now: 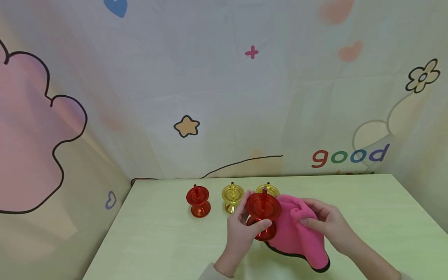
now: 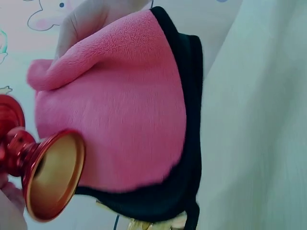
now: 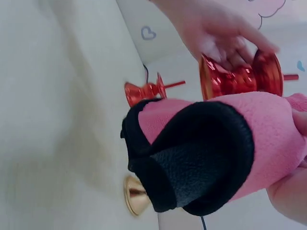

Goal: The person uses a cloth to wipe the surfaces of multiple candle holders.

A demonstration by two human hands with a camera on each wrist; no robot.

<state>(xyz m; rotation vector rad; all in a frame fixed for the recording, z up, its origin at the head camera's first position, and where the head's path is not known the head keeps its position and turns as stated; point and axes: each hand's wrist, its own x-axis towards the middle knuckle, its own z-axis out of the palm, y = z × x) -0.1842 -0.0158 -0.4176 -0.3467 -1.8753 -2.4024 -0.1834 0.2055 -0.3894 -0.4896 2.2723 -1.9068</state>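
Observation:
My left hand (image 1: 241, 232) grips a shiny red candle holder (image 1: 263, 210) around its waist, thumb in front. The holder has a dish with a short spike on top and a flared foot, whose gold-coloured hollow underside shows in the left wrist view. My right hand (image 1: 330, 224) bunches up a pink cloth (image 1: 290, 233) with black edging, pinching a fold between thumb and fingers. The cloth hangs close against the holder's right side, its lower corner drooping. In the right wrist view the cloth's dark inner side (image 3: 196, 167) shows.
Behind my hands, a second red candle holder (image 1: 200, 204) stands on the pale table (image 1: 157, 241). To its right are two gold candle holders, one (image 1: 232, 194) partly behind my left fingers and another (image 1: 271, 189) largely hidden by the held one. A printed curtain (image 1: 224, 97) hangs behind the table.

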